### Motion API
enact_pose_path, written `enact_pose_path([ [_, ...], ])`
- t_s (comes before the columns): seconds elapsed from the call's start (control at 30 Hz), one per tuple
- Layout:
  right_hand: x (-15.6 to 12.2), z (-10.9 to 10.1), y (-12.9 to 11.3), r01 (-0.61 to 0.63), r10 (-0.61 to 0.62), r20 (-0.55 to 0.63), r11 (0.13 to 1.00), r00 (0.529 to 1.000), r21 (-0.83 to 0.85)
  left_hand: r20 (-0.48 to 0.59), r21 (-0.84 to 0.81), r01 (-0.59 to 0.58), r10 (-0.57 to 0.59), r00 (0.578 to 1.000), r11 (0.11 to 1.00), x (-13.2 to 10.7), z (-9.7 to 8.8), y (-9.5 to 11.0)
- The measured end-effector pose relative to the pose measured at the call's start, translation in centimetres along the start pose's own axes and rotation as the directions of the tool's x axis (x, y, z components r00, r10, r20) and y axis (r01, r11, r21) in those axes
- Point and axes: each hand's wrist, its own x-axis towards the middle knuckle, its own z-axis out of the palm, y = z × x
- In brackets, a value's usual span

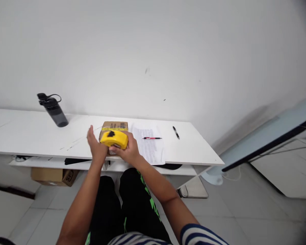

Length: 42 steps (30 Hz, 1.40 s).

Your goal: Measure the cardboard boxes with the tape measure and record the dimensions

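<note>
My right hand [129, 149] is wrapped around a yellow tape measure [114, 139] with a dark patch on its case. The tape measure is in front of a small brown cardboard box [115, 124] and hides much of it. A yellow strip with dark marks runs across the top of the box; whether it is the measure's blade I cannot tell. My left hand [96, 145] is by the left side of the box with its fingers raised and apart. Its thumb side comes close to the tape measure; contact there is unclear.
On the white desk [35, 134] are a dark water bottle [55, 111], printed sheets [150, 149], a red-and-black pen [152, 138] and a black pen [176, 132]. Below the desk are a shelf and a larger cardboard box [49, 175]. A pale upright panel [267, 139] leans at right.
</note>
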Motion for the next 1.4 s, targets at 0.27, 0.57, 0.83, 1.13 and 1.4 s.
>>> enact_pose_path([
  [0.27, -9.4, -4.7, 4.1, -0.092, 0.108, -0.054, 0.965, 0.993, 0.245, 0.41, -0.238, 0.217, -0.104, 0.906, 0.947, -12.0, 4.1, 0.1],
  [0.57, -1.7, -18.8, 15.0, -0.402, 0.512, -0.091, 0.539, 0.854, -0.74, 0.761, 0.241, -0.214, -0.047, 0.647, 0.946, -9.2, 10.4, -2.7],
  [0.83, 0.5, -19.2, 18.1, -0.34, 0.493, -0.048, 0.523, 0.869, -0.782, 0.785, 0.389, -0.229, -0.191, 0.589, 0.893, -7.1, 13.9, -6.1],
  [1.13, -4.3, -17.2, 16.6, -0.468, 0.468, -0.029, 0.884, 0.883, 0.01, 0.754, 0.419, -0.144, -0.255, 0.606, 0.896, -7.2, 13.6, -6.4],
  [1.4, -4.9, -17.3, 17.2, -0.527, 0.493, -0.201, 0.832, 0.846, -0.174, 0.757, 0.423, -0.161, -0.25, 0.604, 0.892, -7.1, 13.8, -6.5],
])
